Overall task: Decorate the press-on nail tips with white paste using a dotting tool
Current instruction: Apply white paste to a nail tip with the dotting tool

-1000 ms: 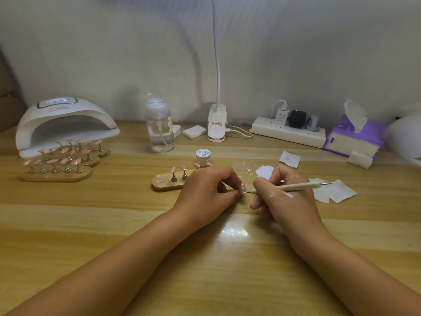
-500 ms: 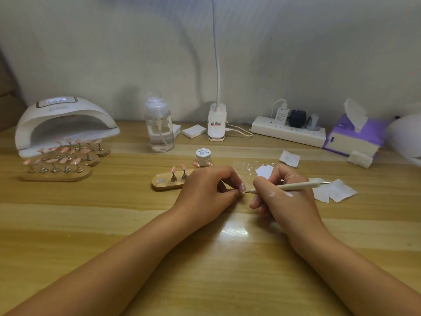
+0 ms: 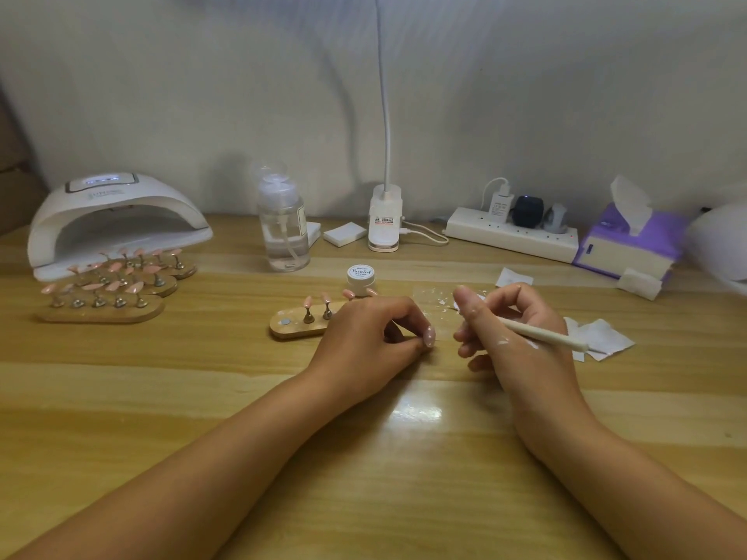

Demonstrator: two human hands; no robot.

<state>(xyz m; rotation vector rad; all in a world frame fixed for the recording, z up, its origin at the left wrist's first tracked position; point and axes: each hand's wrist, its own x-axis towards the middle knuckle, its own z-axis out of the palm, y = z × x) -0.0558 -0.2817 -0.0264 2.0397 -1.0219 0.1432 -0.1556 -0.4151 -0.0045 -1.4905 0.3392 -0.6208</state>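
My left hand [image 3: 368,337] rests on the wooden table and pinches a pale pink nail tip [image 3: 429,338] between thumb and forefinger. My right hand [image 3: 513,333] grips a cream dotting tool [image 3: 541,336], whose working end is hidden behind my fingers; white paste smears show on the back of this hand. A gap of bare table separates the nail tip from my right hand. Behind my left hand stands a wooden holder [image 3: 297,325] with pink tips on small stands. A small white paste jar [image 3: 361,276] sits just beyond it. A clear sheet with white paste dabs [image 3: 436,297] lies behind my hands.
Several wooden holders with pink tips [image 3: 109,289] sit at the left before a white nail lamp [image 3: 113,220]. A pump bottle [image 3: 283,232], lamp base [image 3: 385,220], power strip [image 3: 513,232] and purple tissue pack [image 3: 630,244] line the back. White wipes [image 3: 598,337] lie at the right.
My right hand has pulled back to the right and turned, lifting the dotting tool's tip away from the nail tip. My left hand has stayed in place.
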